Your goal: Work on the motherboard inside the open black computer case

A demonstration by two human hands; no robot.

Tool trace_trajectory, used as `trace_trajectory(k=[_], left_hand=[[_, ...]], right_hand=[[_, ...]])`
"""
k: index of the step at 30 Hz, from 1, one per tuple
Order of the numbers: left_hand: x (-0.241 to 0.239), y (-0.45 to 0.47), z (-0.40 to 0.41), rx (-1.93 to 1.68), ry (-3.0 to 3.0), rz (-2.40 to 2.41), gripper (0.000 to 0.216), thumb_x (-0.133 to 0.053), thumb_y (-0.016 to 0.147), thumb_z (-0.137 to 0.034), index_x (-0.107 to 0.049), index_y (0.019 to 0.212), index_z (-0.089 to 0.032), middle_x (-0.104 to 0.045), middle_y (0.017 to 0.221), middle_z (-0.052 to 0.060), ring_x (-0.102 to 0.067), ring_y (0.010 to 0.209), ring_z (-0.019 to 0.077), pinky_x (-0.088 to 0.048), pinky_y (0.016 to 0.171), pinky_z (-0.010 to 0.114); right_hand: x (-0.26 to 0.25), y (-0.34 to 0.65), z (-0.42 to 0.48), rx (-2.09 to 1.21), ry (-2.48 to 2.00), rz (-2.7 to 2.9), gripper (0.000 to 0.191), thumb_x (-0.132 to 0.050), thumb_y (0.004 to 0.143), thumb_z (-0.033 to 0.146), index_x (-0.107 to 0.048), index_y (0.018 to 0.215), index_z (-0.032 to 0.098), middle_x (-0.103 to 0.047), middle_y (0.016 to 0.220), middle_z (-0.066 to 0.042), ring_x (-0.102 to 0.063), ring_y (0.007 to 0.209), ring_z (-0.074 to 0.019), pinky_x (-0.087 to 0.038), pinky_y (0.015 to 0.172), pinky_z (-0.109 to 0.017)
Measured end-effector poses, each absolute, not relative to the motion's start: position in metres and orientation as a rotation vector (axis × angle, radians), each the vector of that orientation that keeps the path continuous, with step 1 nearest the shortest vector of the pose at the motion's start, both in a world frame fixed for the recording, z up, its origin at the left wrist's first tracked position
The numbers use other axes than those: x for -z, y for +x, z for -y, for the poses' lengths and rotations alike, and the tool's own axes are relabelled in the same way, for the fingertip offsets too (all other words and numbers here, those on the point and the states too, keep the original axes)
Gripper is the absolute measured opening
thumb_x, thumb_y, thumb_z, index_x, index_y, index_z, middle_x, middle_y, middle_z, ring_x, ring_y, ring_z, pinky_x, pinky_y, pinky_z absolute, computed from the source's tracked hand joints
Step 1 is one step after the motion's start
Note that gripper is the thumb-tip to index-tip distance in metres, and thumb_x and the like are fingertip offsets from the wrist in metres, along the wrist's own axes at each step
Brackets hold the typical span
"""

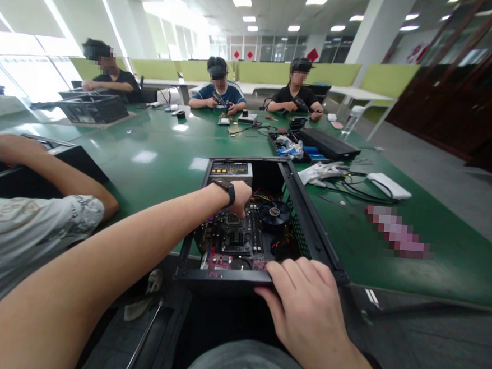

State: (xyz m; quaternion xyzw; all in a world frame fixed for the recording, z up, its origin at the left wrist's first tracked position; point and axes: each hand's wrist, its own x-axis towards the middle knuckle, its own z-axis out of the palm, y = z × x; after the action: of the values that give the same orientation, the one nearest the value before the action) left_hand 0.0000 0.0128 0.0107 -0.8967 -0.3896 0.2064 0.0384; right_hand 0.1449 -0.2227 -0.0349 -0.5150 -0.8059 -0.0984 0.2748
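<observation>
An open black computer case (316,234) lies in front of me at the near edge of the table. Inside it are a motherboard (236,240), a round black cooling fan (274,212) and a power supply (230,171) with a yellow-marked label. My left hand (240,198), with a black band on its wrist, reaches into the case just below the power supply. Its fingers are closed, and whatever they hold is hidden. With thumb below and fingers over the top, my right hand (305,295) grips the near edge of the case.
White gloves (322,173), cables and a white box (389,186) lie right of the case. Behind them is a black tray (280,147) of tools. At left, a co-worker's arm (67,175) rests over another case (82,167). Three people sit across the green table (156,139).
</observation>
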Motion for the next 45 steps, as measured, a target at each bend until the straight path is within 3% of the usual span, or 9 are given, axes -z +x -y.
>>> trace_trajectory(k=[13, 19, 37, 45], left_hand=[[0.009, 0.008, 0.0, -0.921, -2.698, 1.189, 0.046, -0.082, 0.06, -0.035, -0.079, 0.101, -0.015, -0.077, 0.102, 0.015, -0.071, 0.096, 0.0286, -0.054, 0.077, 0.029], [0.005, 0.011, 0.001, -0.947, -2.692, 1.227, 0.042, -0.086, 0.055, -0.029, -0.08, 0.095, -0.018, -0.077, 0.099, 0.012, -0.071, 0.094, 0.0282, -0.054, 0.078, 0.028], [0.01, 0.012, -0.002, -0.914, -2.699, 1.261, 0.055, -0.092, 0.042, -0.036, -0.08, 0.091, -0.016, -0.077, 0.1, 0.016, -0.07, 0.097, 0.0327, -0.055, 0.082, 0.032], [0.008, 0.013, 0.0, -0.964, -2.674, 1.237, 0.061, -0.092, 0.043, -0.036, -0.08, 0.099, -0.016, -0.076, 0.106, 0.016, -0.07, 0.099, 0.0321, -0.054, 0.082, 0.031]], right_hand=[[0.039, 0.145, 0.237, 0.239, -1.37, 2.127, 0.021, -0.059, 0.091, 0.03, -0.062, 0.109, 0.02, -0.059, 0.083, -0.002, -0.044, 0.078, -0.0195, -0.031, 0.078, -0.039], [0.039, 0.146, 0.236, 0.242, -1.368, 2.129, 0.02, -0.058, 0.091, 0.03, -0.062, 0.108, 0.02, -0.06, 0.082, -0.003, -0.044, 0.078, -0.0198, -0.031, 0.078, -0.039], [0.042, 0.145, 0.237, 0.241, -1.391, 2.121, 0.022, -0.059, 0.09, 0.032, -0.063, 0.109, 0.02, -0.061, 0.084, -0.003, -0.045, 0.079, -0.0206, -0.032, 0.08, -0.041], [0.042, 0.144, 0.237, 0.249, -1.396, 2.119, 0.022, -0.059, 0.09, 0.032, -0.063, 0.108, 0.021, -0.06, 0.083, -0.003, -0.046, 0.079, -0.0209, -0.032, 0.08, -0.041]])
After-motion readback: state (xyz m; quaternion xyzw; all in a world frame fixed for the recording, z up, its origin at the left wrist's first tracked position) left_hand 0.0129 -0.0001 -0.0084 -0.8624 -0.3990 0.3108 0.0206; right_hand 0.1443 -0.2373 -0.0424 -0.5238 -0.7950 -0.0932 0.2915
